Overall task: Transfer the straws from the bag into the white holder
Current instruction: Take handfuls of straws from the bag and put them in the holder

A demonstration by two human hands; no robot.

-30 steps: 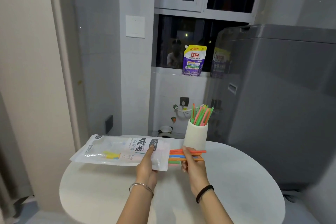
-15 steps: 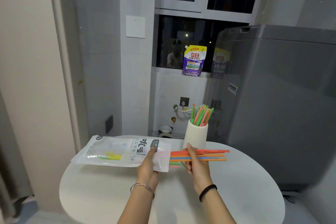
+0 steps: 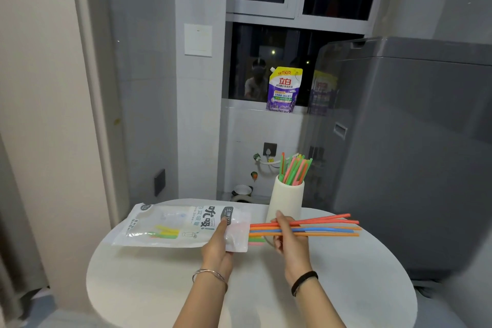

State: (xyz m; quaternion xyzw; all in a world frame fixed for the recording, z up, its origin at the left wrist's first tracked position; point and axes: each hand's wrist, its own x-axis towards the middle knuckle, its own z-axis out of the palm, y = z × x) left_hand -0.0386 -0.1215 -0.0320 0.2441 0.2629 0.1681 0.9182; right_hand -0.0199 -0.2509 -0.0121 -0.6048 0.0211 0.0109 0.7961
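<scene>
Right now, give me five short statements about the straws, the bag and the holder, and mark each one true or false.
1. The right hand grips a bunch of straws lying roughly level. True.
2. The white holder is empty. False: green and pink straws already stand in it.
3. The left hand holds the bag near its open end. True.
4. The bag has no straws left inside. False: yellow and green ones show through it.
5. The holder stands on the round white table, behind the right hand. True.
</scene>
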